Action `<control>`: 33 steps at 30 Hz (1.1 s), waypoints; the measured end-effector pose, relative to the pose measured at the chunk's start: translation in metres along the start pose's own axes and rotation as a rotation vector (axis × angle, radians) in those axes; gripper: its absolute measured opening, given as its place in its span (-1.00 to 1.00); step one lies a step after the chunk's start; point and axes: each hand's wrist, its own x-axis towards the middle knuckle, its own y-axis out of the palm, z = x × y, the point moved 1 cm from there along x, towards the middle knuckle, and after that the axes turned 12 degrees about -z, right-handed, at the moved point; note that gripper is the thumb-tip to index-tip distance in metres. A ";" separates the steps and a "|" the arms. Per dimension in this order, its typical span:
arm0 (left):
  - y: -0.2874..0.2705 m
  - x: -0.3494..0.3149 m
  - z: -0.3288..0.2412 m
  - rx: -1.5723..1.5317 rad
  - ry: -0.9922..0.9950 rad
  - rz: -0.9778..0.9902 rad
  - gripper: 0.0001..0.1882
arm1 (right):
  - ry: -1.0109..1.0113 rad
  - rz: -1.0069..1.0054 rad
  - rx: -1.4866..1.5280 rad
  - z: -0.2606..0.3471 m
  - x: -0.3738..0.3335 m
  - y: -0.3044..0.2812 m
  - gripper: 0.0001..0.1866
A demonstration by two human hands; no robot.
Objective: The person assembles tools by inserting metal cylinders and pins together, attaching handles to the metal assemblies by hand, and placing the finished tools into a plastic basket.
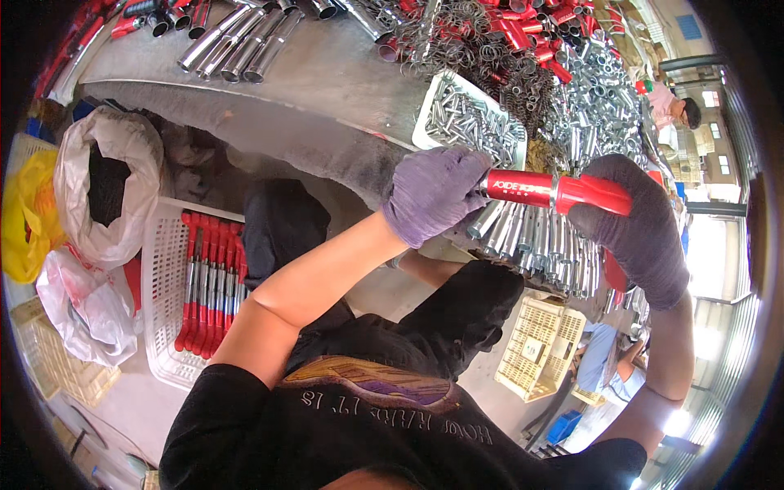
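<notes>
Over the near edge of the workbench, both my hands hold a red tubular handle [518, 187] roughly level. My left hand [433, 194], in a purple-grey glove, is closed around its left end, where a little bare metal shows. A metal ring [554, 194] sits around the tube near its right part. My right hand [641, 224], in a dark grey glove, grips the broader red right end, with its fingers partly hidden. Just beyond my left hand, a white tray [422, 131] holds many small metal pins. Several chrome tubes [535, 237] lie under the handle.
Springs [465, 49], red sleeves [563, 37] and metal fittings [592, 90] are heaped on the bench [343, 90]. At left, a white crate [159, 269] holds red-and-chrome handles [211, 282] beside white sacks [106, 188]. A cream crate [531, 351] stands below right. Another person [670, 106] is at far right.
</notes>
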 end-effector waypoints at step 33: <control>-0.023 0.015 0.004 -0.433 -0.102 0.529 -0.56 | -0.274 -0.030 0.021 -0.022 -0.024 0.008 -0.58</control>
